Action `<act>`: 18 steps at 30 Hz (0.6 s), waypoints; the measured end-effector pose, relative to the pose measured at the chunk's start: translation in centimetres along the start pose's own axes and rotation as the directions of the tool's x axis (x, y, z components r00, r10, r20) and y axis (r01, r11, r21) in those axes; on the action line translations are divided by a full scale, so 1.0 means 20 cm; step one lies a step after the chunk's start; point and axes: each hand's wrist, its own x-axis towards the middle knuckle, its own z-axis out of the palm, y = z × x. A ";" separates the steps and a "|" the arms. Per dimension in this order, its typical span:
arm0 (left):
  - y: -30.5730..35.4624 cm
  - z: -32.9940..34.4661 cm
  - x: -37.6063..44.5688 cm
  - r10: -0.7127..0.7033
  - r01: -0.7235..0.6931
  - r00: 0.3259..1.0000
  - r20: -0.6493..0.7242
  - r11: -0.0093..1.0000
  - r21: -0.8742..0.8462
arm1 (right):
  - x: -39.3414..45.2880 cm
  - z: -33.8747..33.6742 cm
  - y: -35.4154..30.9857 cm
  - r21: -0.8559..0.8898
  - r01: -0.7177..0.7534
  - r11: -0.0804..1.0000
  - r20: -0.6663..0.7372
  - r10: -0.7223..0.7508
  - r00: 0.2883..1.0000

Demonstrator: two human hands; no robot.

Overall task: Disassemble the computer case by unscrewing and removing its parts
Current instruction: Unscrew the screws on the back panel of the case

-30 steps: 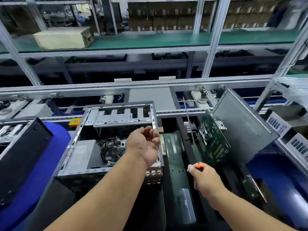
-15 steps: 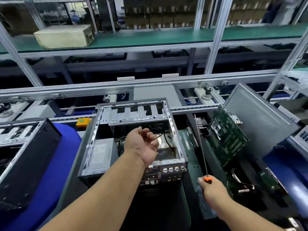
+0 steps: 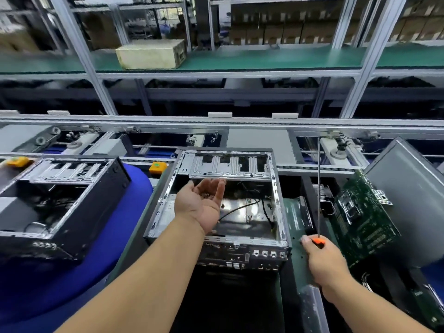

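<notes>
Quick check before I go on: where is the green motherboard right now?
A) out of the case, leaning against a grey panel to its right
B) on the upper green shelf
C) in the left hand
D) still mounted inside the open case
A: the motherboard stands tilted against the grey panel, right of the open case, whose bay shows only bare metal and cables.

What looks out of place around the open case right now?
The green motherboard is out of the computer case, propped at a tilt against a grey side panel to the right. The left hand lies palm-up over the case with small dark bits, possibly screws, cupped in it.
</notes>
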 end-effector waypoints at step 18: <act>0.57 -0.30 0.05 0.227 -0.232 0.971 -0.072 0.969 -0.087 | 0.02 0.32 -0.67 0.125 0.323 0.938 0.167 -0.341 0.925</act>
